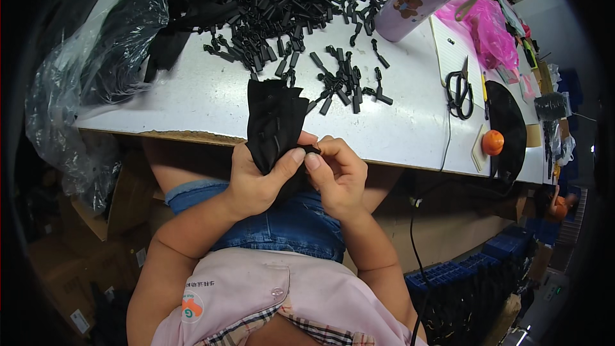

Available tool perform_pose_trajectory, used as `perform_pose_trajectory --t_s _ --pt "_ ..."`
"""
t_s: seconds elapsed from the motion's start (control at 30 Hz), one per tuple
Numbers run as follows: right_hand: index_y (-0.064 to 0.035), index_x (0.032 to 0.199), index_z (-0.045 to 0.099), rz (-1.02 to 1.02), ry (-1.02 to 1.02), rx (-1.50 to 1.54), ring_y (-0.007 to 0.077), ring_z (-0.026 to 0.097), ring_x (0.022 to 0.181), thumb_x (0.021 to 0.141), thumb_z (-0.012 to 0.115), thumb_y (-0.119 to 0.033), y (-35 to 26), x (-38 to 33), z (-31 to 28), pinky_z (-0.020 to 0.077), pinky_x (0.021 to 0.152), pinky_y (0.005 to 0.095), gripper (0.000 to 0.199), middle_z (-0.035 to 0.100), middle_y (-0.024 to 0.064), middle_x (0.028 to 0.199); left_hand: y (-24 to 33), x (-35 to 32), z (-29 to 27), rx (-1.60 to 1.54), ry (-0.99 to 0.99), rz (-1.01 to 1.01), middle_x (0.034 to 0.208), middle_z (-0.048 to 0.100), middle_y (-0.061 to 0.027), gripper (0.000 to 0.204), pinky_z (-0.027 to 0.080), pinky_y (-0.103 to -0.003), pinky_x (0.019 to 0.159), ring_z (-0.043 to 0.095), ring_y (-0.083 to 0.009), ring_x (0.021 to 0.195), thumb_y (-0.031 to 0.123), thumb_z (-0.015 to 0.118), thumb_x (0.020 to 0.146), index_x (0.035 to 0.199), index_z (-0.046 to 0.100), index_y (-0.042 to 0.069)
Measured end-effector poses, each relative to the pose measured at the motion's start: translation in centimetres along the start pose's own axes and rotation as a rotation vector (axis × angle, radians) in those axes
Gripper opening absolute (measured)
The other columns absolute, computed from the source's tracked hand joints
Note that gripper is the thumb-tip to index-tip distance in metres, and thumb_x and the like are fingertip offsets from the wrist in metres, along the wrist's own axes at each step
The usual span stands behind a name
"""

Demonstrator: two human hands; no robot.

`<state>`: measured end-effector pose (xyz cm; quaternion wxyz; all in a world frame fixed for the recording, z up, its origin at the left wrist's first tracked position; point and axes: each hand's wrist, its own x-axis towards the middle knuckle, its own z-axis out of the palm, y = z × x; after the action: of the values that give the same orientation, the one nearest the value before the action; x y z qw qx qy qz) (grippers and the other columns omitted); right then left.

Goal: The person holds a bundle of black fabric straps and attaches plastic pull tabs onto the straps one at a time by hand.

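A folded bundle of black zipper tapes (277,118) stands up in my left hand (253,182), which is closed round its lower part at the table's front edge. Touching it from the right, my right hand (343,176) pinches the dark end of a tape (312,149) between thumb and fingers. Whether a slider is also in that pinch is hidden. Just beyond the bundle lies a small loose group of black zipper sliders (346,80) with long pulls. A much larger pile of the same sliders (282,9) spreads behind it.
Clear plastic bags (128,38) with black material hang over the table's left side. A lilac bottle (419,3) stands at the back. Black scissors (460,93), a notebook (448,45), a pink plastic bag (490,29) and an orange round object (492,143) are on the right.
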<state>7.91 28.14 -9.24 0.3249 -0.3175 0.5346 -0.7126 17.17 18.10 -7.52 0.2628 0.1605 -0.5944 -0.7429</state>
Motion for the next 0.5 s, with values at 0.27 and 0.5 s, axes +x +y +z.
perform_pose_trajectory --t_s 0.27,0.5 --pt "0.0009 0.082 0.05 0.195 -0.072 0.23 0.0027 0.037 0.055 0.083 0.051 -0.007 -0.4 0.0 -0.4 0.0307 0.049 0.0158 0.008 0.046 -0.0004 0.068 -0.2 0.4 -0.9 0.149 -0.092 0.109 0.083 0.059 -0.0058 0.016 0.044 -0.022 0.067 0.055 -0.0099 0.074 0.007 0.055 0.08 0.093 0.057 -0.001" --pt "0.0013 0.081 0.052 -0.41 0.034 -0.392 0.0026 0.039 0.05 0.077 0.057 -0.004 -0.3 0.6 -0.1 0.0317 0.044 0.016 0.008 0.048 0.0011 0.068 0.1 0.4 -1.3 0.028 -0.046 -0.136 0.073 0.057 -0.0024 0.013 0.042 -0.021 0.06 0.051 -0.0077 0.066 0.011 0.056 0.08 0.087 0.058 0.0"
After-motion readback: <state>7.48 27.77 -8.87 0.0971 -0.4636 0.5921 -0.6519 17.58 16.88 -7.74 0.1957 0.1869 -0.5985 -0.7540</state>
